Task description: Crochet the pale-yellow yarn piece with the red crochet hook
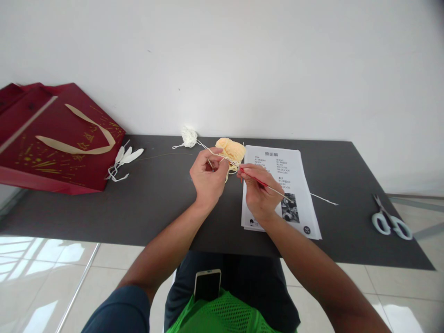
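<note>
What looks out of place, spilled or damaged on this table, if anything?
Nothing looks spilled or damaged. Slightly odd: a white strand sticks out past the right edge of the printed sheets, its other end out of sight, and the sheets aren't stacked squarely at the lower left.

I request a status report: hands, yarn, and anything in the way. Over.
Left hand pinching white yarn; right hand gripping red-handled tool. Yellow yarn close behind both hands. Papers beneath right hand, no visible obstruction.

Head-worn camera looks forward and down; the table (149,189) lies near.
</note>
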The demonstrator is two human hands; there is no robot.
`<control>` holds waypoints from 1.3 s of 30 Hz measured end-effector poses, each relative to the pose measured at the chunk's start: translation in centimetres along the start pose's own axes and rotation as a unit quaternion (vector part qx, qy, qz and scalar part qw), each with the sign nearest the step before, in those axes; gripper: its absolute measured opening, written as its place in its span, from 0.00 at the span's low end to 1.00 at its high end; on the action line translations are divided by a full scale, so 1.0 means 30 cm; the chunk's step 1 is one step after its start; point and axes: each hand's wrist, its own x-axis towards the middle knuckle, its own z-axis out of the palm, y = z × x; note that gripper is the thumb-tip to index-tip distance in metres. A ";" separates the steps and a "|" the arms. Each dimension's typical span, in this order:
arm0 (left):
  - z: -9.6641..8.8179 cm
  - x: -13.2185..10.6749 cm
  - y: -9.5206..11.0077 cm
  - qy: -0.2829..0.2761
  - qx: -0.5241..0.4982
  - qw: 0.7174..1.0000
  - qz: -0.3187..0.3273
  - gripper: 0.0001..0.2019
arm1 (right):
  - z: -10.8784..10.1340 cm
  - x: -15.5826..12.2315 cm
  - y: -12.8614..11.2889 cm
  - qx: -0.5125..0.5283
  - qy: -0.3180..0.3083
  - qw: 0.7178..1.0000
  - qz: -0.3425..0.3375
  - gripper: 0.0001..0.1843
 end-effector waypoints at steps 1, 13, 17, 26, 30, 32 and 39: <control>0.001 0.002 0.000 0.001 0.002 1.000 -0.004 0.11 | -0.002 0.000 0.001 -0.005 -0.004 1.000 -0.002 0.08; 0.024 0.027 0.002 -0.019 -0.166 0.968 -0.187 0.23 | -0.022 0.009 0.022 -0.070 -0.072 0.994 -0.044 0.16; 0.016 0.040 0.023 -0.054 -0.232 0.937 -0.256 0.25 | -0.016 0.016 0.016 -0.048 -0.062 0.997 -0.021 0.12; 0.002 0.056 0.019 -0.114 -0.273 0.910 -0.289 0.26 | 0.001 0.053 0.024 0.133 -0.011 0.981 0.139 0.06; 0.004 0.049 0.020 -0.123 -0.234 0.926 -0.270 0.27 | -0.002 0.081 0.026 0.167 -0.012 0.973 0.157 0.04; 0.004 0.048 0.021 -0.127 -0.211 0.932 -0.264 0.28 | -0.013 0.091 0.023 0.160 -0.022 0.976 0.147 0.05; -0.002 0.054 0.001 -0.106 -0.106 0.967 -0.204 0.30 | -0.052 0.088 0.017 0.020 -0.065 0.997 0.027 0.04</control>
